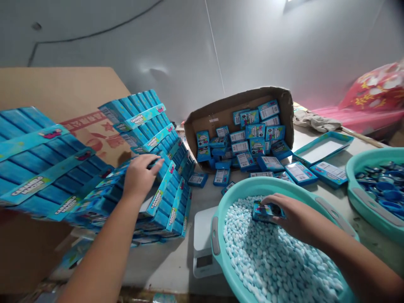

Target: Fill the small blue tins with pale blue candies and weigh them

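Note:
My left hand (141, 176) is at the stacked display trays (170, 202), which are packed with blue candy boxes. Its fingers curl around something small and dark, mostly hidden. Over the teal basin (217, 227) on the right, my right hand (290, 214) grips a small blue candy box (261, 211) between thumb and fingers. The box is just above or touching the light blue and white candies (271, 256) that fill the basin; I cannot tell which.
A cardboard carton (202, 122) lies on its side, with blue boxes spilling out. A white scale (203, 235) stands left of the basin. An open tray (323, 147) and another teal basin (353, 176) with blue round pieces are at right. More packed trays (41, 155) rise far left.

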Tool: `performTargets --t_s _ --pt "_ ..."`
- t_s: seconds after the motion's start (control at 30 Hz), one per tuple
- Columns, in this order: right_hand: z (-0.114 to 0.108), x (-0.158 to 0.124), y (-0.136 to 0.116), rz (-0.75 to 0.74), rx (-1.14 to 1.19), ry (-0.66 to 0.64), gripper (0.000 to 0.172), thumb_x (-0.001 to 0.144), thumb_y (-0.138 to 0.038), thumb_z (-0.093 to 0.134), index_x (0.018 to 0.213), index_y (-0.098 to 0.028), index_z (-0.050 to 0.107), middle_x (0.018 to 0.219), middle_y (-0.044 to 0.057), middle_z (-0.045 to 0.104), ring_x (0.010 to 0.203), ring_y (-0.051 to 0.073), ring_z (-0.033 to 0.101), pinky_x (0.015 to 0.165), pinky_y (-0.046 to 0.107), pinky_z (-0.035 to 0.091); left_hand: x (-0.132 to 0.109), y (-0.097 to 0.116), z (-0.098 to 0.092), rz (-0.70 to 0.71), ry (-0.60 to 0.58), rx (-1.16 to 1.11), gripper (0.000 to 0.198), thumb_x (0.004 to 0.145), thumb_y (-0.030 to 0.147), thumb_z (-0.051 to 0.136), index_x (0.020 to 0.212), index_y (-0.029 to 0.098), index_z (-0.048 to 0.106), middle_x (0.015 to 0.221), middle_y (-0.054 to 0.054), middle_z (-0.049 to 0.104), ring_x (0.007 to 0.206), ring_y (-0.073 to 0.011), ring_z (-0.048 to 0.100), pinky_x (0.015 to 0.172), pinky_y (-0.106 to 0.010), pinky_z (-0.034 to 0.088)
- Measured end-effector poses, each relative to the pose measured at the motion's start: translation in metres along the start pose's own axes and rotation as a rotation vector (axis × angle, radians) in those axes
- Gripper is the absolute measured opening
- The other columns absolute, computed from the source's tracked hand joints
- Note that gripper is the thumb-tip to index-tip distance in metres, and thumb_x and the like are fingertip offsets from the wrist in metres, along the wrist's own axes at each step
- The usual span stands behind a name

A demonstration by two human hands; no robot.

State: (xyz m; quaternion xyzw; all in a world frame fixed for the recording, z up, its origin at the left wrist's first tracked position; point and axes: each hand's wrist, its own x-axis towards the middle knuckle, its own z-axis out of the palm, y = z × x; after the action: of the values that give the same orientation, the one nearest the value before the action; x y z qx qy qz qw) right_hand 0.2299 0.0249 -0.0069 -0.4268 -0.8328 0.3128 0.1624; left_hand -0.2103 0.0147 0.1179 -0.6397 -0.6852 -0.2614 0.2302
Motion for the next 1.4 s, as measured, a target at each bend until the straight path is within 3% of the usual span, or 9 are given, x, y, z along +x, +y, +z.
performTargets --t_s 0.27,0.43,0.6,0.67,0.8,0.93,1.03,1.23,1.4 --pt "-0.005 -0.005 -0.010 -0.065 -0.077 0.097 0.036 0.088 -0.018 0.056 0.123 -0.024 0.061 0.123 0.009 0.069 0.110 0.030 0.066 0.093 0.048 0.054 -0.002 0.003 -0.007 -0.199 -0.114 0.086 0.050 0.095 0.046 0.050 0.125 0.007 0.063 0.151 -0.023 0.046 0.140 -0.0453 0.043 0.114 -0.063 0.033" --pt "-0.003 -0.004 -0.015 -0.144 -0.026 0.266 0.045 0.090 -0.025 0.061 0.134 -0.026 0.054 0.132 0.010 0.067 0.118 0.030 0.065 0.098 0.049 0.055 -0.041 0.086 -0.026 -0.029 0.151 0.009 0.064 0.085 0.044 0.068 0.139 0.013 0.054 0.152 -0.021 0.044 0.142 -0.0414 0.040 0.118 -0.061 0.030" --pt "0.002 -0.004 -0.024 -0.271 0.193 0.273 0.048 0.088 -0.028 0.066 0.134 -0.028 0.053 0.127 0.008 0.070 0.115 0.028 0.067 0.094 0.046 0.058 -0.106 0.193 0.003 0.315 -0.468 -0.600 0.072 0.087 0.038 0.071 0.151 0.030 0.039 0.147 -0.009 0.054 0.131 -0.0272 0.056 0.107 -0.043 0.051" --pt "0.003 -0.006 -0.028 -0.276 0.354 0.244 0.052 0.087 -0.030 0.068 0.136 -0.029 0.049 0.122 0.008 0.071 0.109 0.026 0.070 0.085 0.042 0.062 -0.118 0.207 0.016 0.264 -0.495 -0.736 0.064 0.088 0.031 0.070 0.147 0.033 0.046 0.139 -0.006 0.061 0.124 -0.0230 0.061 0.103 -0.037 0.054" --pt "0.001 -0.011 -0.029 -0.269 0.532 0.260 0.048 0.093 -0.033 0.062 0.137 -0.030 0.044 0.127 0.009 0.065 0.113 0.023 0.067 0.082 0.038 0.063 -0.121 0.181 0.007 0.054 -0.248 -0.644 0.062 0.085 0.030 0.074 0.142 0.033 0.051 0.131 -0.004 0.065 0.120 -0.0226 0.063 0.104 -0.035 0.053" --pt "-0.015 0.004 -0.018 -0.224 0.148 0.341 0.033 0.095 -0.031 0.055 0.128 -0.027 0.056 0.132 0.010 0.061 0.118 0.026 0.063 0.092 0.044 0.058 -0.128 0.128 -0.022 -0.142 -0.134 -0.373 0.053 0.089 0.035 0.067 0.140 0.035 0.054 0.129 -0.004 0.063 0.118 -0.0241 0.063 0.075 -0.026 0.060" --pt "-0.037 0.045 -0.007 -0.147 -0.054 0.418 0.029 0.096 -0.033 0.052 0.121 -0.022 0.061 0.125 0.012 0.065 0.110 0.028 0.066 0.093 0.047 0.055 -0.148 0.093 -0.018 -0.273 -0.185 -0.293 0.052 0.087 0.038 0.064 0.138 0.031 0.058 0.130 -0.006 0.064 0.112 -0.0263 0.066 0.061 -0.024 0.059" --pt "-0.049 0.154 -0.002 0.166 -0.263 0.239 0.057 0.085 -0.058 0.064 0.117 -0.011 0.061 0.109 0.024 0.070 0.108 0.039 0.067 0.092 0.055 0.052 -0.181 0.069 0.032 -0.282 -0.407 -0.464 0.050 0.086 0.033 0.058 0.136 0.028 0.059 0.138 -0.007 0.062 0.129 -0.0289 0.059 0.099 -0.040 0.056" --pt "-0.020 0.186 -0.013 0.165 -0.292 0.250 0.059 0.089 -0.064 0.054 0.114 -0.011 0.061 0.110 0.021 0.070 0.121 0.035 0.061 0.110 0.061 0.033 -0.192 0.082 0.026 -0.243 -0.071 -0.493 0.041 0.082 0.035 0.069 0.122 0.029 0.065 0.128 -0.007 0.067 0.124 -0.0294 0.062 0.110 -0.047 0.048"
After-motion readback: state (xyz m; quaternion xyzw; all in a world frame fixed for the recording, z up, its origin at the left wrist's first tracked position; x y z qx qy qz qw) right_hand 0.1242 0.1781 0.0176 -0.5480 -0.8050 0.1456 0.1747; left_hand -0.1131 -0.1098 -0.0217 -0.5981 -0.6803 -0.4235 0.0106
